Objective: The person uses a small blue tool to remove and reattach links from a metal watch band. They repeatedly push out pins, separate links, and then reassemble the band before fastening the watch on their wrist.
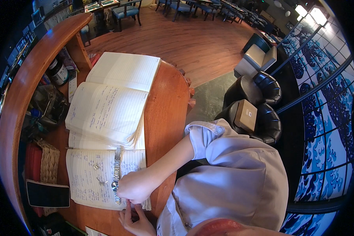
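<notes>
A silver metal-band wristwatch lies lengthwise on the written page of an open notebook. Several loose watch links rest on the page to its left. My right hand is closed beside the watch dial, its knuckles partly covering it, fingertips pointing down toward the notebook's near edge. Just below, my left hand has its thumb and fingers pinched together and meets the right fingertips. Whatever lies between the fingers is too small and hidden to make out.
Further open notebooks overlap beyond the watch on the wooden counter. A dark-screened device and a woven basket stand at left, under a raised wooden ledge. Black chairs, one bearing a brown box, are at right.
</notes>
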Demonstrator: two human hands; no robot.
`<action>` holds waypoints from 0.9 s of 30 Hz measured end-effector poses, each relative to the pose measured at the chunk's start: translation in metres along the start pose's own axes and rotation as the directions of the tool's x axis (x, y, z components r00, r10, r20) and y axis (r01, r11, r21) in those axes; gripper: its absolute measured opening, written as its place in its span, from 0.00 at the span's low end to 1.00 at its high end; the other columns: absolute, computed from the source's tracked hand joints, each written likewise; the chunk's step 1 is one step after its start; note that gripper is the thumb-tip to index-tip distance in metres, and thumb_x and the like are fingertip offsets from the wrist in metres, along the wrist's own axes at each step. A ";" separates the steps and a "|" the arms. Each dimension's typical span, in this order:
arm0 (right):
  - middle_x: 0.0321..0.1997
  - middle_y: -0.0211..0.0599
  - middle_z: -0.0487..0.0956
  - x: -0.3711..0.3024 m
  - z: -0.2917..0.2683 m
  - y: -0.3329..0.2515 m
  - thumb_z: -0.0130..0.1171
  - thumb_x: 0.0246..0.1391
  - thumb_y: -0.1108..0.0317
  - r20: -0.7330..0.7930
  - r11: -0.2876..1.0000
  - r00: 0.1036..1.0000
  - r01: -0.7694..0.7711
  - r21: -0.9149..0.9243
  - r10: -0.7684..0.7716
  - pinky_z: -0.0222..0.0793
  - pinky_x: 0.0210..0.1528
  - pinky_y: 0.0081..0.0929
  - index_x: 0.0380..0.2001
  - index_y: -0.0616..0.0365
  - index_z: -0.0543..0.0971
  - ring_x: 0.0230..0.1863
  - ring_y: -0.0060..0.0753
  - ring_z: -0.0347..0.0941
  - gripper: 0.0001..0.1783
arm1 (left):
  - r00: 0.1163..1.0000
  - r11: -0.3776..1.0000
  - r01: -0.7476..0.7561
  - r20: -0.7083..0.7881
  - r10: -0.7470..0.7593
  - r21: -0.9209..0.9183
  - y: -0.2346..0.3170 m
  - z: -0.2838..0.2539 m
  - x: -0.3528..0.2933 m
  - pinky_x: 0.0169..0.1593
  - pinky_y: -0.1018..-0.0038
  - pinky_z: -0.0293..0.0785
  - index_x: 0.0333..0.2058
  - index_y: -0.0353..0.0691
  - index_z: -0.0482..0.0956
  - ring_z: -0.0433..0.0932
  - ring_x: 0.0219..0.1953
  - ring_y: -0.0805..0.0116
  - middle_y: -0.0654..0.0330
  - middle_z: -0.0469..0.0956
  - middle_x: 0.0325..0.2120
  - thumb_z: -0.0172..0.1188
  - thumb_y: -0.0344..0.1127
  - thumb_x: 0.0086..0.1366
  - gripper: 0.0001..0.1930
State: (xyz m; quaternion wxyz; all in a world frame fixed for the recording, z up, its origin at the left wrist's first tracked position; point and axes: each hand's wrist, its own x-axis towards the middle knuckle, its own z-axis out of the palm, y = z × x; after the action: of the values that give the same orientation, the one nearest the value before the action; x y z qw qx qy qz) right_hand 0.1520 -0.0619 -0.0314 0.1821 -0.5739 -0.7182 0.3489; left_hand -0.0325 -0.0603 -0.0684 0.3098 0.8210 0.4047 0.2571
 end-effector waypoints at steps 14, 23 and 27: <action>0.19 0.52 0.76 -0.002 -0.006 -0.003 0.57 0.36 0.69 0.046 1.000 0.999 0.020 -0.010 -0.019 0.72 0.27 0.41 0.20 0.68 0.77 0.24 0.53 0.75 0.10 | 0.999 0.999 0.048 -0.017 -0.048 -0.022 0.005 0.000 0.000 0.26 0.75 0.60 0.41 0.35 0.79 0.62 0.23 0.73 0.64 0.67 0.21 0.64 0.29 0.52 0.16; 0.20 0.52 0.76 0.000 -0.005 -0.002 0.59 0.34 0.69 0.049 1.000 0.999 0.017 -0.025 -0.015 0.73 0.27 0.39 0.20 0.68 0.78 0.25 0.52 0.75 0.11 | 0.999 0.999 0.041 -0.029 -0.041 -0.005 0.005 0.000 0.000 0.26 0.74 0.59 0.41 0.35 0.79 0.62 0.22 0.72 0.63 0.66 0.20 0.65 0.29 0.52 0.16; 0.19 0.52 0.76 -0.001 -0.009 -0.004 0.55 0.38 0.70 0.075 0.997 0.997 0.036 -0.063 -0.031 0.72 0.27 0.40 0.20 0.68 0.76 0.24 0.52 0.75 0.09 | 0.996 0.995 0.085 -0.018 -0.086 -0.046 0.005 0.000 -0.001 0.26 0.75 0.59 0.41 0.35 0.79 0.61 0.22 0.73 0.64 0.66 0.20 0.64 0.29 0.52 0.16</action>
State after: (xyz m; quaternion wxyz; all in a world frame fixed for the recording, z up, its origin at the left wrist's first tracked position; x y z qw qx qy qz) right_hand 0.1560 -0.0609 -0.0220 0.1425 -0.5540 -0.7448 0.3436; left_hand -0.0304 -0.0637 -0.0651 0.3351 0.7930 0.4368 0.2609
